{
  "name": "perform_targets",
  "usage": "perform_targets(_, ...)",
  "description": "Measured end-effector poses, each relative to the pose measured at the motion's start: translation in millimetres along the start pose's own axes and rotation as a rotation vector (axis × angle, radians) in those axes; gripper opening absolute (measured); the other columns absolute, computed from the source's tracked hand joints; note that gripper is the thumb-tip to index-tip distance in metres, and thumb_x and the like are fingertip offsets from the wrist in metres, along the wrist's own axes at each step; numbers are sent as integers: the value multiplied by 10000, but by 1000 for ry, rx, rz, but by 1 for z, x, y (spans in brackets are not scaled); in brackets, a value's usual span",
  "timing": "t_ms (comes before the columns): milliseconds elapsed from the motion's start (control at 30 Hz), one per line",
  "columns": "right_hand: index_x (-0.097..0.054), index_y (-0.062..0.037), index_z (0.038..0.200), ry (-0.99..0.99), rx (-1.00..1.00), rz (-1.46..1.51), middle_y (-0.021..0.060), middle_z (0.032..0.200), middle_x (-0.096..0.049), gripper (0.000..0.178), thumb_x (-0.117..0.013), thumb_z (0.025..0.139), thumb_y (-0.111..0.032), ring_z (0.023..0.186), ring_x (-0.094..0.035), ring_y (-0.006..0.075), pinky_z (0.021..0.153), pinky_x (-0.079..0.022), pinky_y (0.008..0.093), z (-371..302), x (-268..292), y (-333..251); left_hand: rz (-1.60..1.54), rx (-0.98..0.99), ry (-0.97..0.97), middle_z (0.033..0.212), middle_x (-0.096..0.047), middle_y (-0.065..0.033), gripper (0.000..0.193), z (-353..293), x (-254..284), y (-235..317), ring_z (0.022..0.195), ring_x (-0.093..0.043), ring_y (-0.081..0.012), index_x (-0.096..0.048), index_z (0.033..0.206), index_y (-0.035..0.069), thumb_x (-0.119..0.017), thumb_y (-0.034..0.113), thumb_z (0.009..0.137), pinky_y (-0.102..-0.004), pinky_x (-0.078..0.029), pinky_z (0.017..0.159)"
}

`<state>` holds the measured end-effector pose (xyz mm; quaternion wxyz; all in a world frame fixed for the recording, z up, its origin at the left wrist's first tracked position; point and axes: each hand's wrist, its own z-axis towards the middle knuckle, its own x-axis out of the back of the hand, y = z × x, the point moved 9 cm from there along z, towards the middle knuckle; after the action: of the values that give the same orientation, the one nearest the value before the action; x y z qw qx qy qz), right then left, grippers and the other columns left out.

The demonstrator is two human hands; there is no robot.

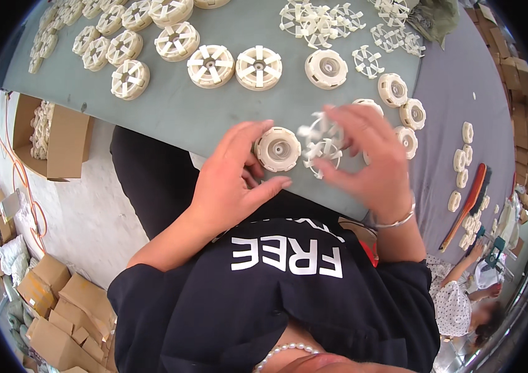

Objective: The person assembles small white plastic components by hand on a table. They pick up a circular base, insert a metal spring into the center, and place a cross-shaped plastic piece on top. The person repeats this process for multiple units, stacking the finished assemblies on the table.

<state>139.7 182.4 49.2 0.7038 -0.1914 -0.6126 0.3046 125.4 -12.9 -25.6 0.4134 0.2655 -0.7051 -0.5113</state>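
My left hand [230, 171] curls around the left side of a round cream plastic wheel-like part [278, 150], which has a recessed centre and a notched rim. Its thumb lies along the lower edge of that part. Just to the right, my right hand [373, 158] is blurred by motion, with a white spoked plastic ring [323, 146] between its thumb and index finger. The ring's upper side is smeared too, and a second ring may overlap it. Behind the right hand, several round parts [405, 142] are partly hidden.
Spoked wheels [211, 65] stand in rows at the far left of the grey-green table [171, 112]. Loose spoked rings [320, 22] are heaped at the far side. A red-handled brush [466, 205] lies right, near another person [453, 308]. An open carton [68, 143] sits left.
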Motion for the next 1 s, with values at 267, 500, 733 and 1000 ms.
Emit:
perform_targets(267, -705, -26, 1289, -78, 125, -27, 97, 1211, -688, 517, -882, 833, -191, 977, -730, 276, 809, -615, 366, -9, -48, -21, -121, 27, 76, 1374, -585, -150, 517, -5, 1, -10, 896, -702, -196, -574, 1457, 22, -765, 86, 980, -322, -608, 756)
perform_targets(500, -713, -22, 1323, -201, 126, -100, 117, 1294, -689, 530, -870, 843, -181, 1121, -703, 311, 933, -594, 398, -9, -56, -22, -77, -19, 62, 1381, -591, -127, 553, -1, -4, -10, 844, -695, -132, -583, 1483, 50, -765, 54, 961, -284, -598, 704)
perform_targets(733, -647, -95, 1427, -277, 65, -123, 114, 1353, -617, 695, -896, 788, -208, 1106, -691, 268, 927, -580, 387, -12, -31, -9, 174, -125, 5, 1393, -596, -110, 749, 0, -10, 4, 757, -661, -123, -585, 1514, 75, -883, 112, 827, -272, -562, 641)
perform_targets(1000, -680, -91, 1333, -170, -95, -100, 76, 1225, -634, 659, -937, 737, -206, 977, -703, 279, 827, -591, 397, -39, -24, 17, 345, -261, 516, 1285, -640, -116, 634, 52, 70, 52, 708, -687, -229, -636, 1372, 47, -912, 266, 844, -356, -594, 650)
